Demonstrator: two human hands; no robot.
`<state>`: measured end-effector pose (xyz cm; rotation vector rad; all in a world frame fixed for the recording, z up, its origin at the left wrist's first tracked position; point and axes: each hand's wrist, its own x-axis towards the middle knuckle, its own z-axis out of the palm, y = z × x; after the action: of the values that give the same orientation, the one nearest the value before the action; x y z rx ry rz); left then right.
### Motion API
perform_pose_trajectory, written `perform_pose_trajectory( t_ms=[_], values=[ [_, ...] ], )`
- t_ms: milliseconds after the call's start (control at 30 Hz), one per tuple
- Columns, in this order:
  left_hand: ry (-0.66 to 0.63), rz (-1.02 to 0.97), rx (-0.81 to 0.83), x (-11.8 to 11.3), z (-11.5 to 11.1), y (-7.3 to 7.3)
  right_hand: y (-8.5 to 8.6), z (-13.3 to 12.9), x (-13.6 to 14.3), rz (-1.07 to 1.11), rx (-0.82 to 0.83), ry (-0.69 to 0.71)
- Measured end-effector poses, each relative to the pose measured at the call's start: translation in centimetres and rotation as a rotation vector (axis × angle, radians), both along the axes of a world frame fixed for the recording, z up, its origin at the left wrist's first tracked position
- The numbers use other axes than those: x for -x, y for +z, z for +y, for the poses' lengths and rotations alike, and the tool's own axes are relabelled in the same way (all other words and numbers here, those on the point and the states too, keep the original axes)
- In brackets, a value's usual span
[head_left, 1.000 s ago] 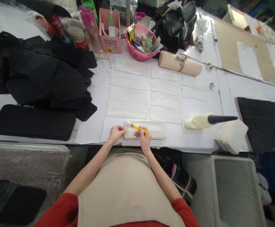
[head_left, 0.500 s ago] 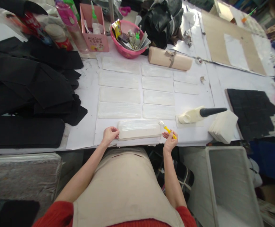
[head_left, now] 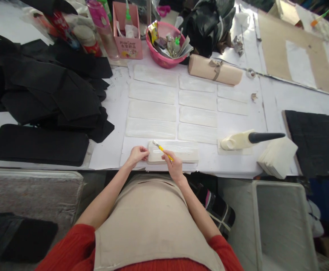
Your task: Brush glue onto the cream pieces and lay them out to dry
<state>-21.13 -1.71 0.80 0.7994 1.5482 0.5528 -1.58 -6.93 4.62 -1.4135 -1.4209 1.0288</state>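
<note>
My right hand (head_left: 174, 166) grips a yellow-handled brush (head_left: 161, 148), its bristle tip on the left end of a white rectangular piece (head_left: 181, 150) at the table's front edge. My left hand (head_left: 137, 155) pinches that piece's left end and holds it down. Beyond it, several glue-coated white pieces (head_left: 153, 111) lie in rows on white paper. A cream glue bottle with a black nozzle (head_left: 246, 139) lies on its side to the right.
Black fabric pieces (head_left: 48, 94) pile up at left. A pink basket (head_left: 167, 47) and pink box (head_left: 127, 35) stand at the back, with a beige roll (head_left: 215, 69). A white stack (head_left: 277, 158), black pad (head_left: 314, 139) and grey bin (head_left: 283, 222) are at right.
My right hand swept the brush out past the piece's right end, then came back to its left end. My left hand stayed on the left end.
</note>
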Motion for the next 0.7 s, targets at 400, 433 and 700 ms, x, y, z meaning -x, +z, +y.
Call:
perform_pose_trajectory(
  t_ms=[400, 433, 700],
  values=[
    [0.011, -0.068, 0.013, 0.3, 0.0, -0.4, 1.4, -2.2, -1.4, -0.349, -0.047, 0.388],
    [0.009, -0.072, 0.015, 0.4, 0.0, -0.5, 1.6, -2.6, -1.5, -0.318, -0.043, 0.366],
    [-0.015, -0.081, 0.016, 0.5, 0.0, -0.3, 1.5, -4.1, -1.6, -0.016, 0.192, 0.150]
  ],
)
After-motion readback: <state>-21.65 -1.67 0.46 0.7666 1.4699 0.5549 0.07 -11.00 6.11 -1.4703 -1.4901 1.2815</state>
